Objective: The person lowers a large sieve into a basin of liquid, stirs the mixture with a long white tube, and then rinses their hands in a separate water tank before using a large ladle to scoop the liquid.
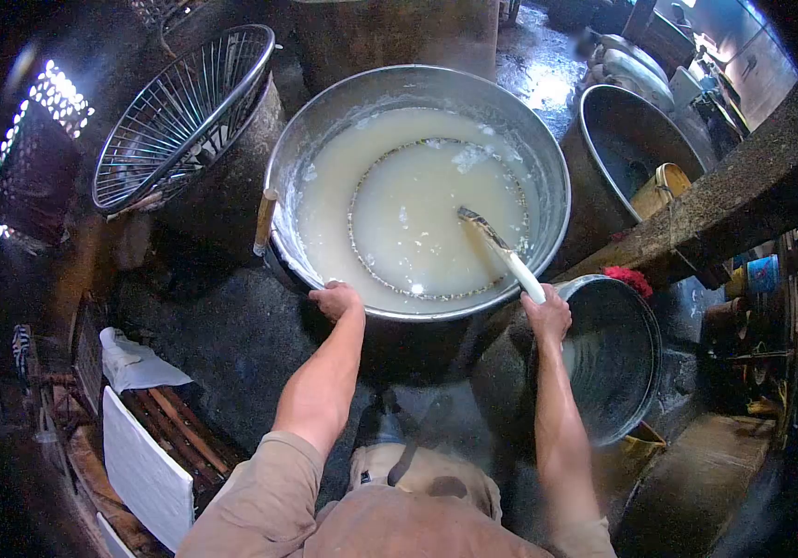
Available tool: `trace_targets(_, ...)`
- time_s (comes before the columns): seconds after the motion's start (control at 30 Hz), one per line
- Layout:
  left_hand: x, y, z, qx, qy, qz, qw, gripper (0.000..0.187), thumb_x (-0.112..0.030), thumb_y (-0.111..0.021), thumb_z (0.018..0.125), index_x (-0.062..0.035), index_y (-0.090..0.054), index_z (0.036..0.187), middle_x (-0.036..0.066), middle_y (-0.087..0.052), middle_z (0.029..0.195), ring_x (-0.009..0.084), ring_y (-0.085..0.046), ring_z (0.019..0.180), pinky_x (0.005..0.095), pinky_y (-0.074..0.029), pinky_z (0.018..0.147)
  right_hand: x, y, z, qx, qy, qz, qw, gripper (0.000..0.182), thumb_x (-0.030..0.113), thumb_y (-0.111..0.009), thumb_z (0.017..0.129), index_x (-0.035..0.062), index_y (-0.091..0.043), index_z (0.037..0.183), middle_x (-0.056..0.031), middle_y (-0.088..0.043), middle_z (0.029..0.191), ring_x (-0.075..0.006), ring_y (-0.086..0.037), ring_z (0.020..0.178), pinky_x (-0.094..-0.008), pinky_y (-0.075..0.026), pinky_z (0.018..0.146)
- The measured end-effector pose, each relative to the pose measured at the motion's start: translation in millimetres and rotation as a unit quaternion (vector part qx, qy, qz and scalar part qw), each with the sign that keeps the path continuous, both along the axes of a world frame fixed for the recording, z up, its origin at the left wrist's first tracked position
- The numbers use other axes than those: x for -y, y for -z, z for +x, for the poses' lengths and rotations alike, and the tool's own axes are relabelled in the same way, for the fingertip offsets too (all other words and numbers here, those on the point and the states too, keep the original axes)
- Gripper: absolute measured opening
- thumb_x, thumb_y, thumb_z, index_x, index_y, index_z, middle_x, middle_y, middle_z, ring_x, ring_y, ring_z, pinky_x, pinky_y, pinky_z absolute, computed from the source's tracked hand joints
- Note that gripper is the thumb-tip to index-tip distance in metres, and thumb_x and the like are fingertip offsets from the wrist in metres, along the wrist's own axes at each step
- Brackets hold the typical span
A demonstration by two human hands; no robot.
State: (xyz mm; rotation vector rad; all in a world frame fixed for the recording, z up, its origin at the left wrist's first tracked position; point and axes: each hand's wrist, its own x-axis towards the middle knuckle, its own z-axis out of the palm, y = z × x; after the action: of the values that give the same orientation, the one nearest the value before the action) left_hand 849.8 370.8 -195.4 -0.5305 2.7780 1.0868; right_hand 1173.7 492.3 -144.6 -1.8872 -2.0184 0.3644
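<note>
A large round metal vat (280,153) in front of me holds cloudy, whitish liquid with bits of foam. The speckled rim of a round basket or sieve (351,216) shows as a ring at the liquid's surface; its body is hidden below. My left hand (336,300) is closed on the vat's near rim, left of centre. In my right hand (548,316) is the white handle of a ladle-like tool (518,268). It slants over the near right rim into the ring, and its far end is partly under the liquid.
A wire basket (185,112) rests on a container at the left. To the right stand a metal tub (594,139) with a yellowish bucket (661,191), and a round dark vessel (617,363). A wooden beam (743,200) crosses there. White boards (143,470) lean at lower left.
</note>
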Motion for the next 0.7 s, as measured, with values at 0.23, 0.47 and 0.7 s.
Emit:
trace_targets(0.23, 0.8, 1.8, -1.7, 0.023, 0.015, -0.003, 1.000, 0.032, -0.024, -0.039, 0.084, 0.0029, -0.036, 0.102, 0.027, -0.057, 0.087, 0.0414, -0.057, 0.083, 0.0509, -0.044, 0.072, 0.5, -1.6, -0.7, 0.008, -0.002, 0.001, 1.000, 0.032, 0.040, -0.063, 0.065, 0.0209, -0.060, 0.090, -0.0145, -0.063, 0.078, -0.0371, -0.059, 0.074, -0.0481, -0.047, 0.065)
trace_targets(0.47, 2.9, 3.5, -1.5, 0.015, 0.029, -0.004, 0.999, 0.033, -0.023, -0.039, 0.084, 0.0040, -0.036, 0.102, 0.027, -0.057, 0.086, 0.0422, -0.057, 0.081, 0.0500, -0.045, 0.071, 2.5, -8.1, -2.2, 0.015, 0.005, -0.011, 1.000, 0.032, 0.040, -0.063, 0.065, 0.0199, -0.060, 0.090, -0.0138, -0.063, 0.078, -0.0358, -0.060, 0.074, -0.0471, -0.047, 0.065)
trace_targets(0.7, 2.6, 2.3, -0.5, 0.011, 0.023, 0.011, 1.000, 0.034, -0.023, -0.039, 0.084, 0.0045, -0.034, 0.104, 0.029, -0.056, 0.085, 0.0433, -0.057, 0.080, 0.0511, -0.044, 0.071, 3.7, -10.1, -2.5, 0.007, 0.002, -0.008, 1.000, 0.031, 0.039, -0.063, 0.065, 0.0197, -0.060, 0.089, -0.0138, -0.062, 0.079, -0.0356, -0.059, 0.074, -0.0471, -0.047, 0.064)
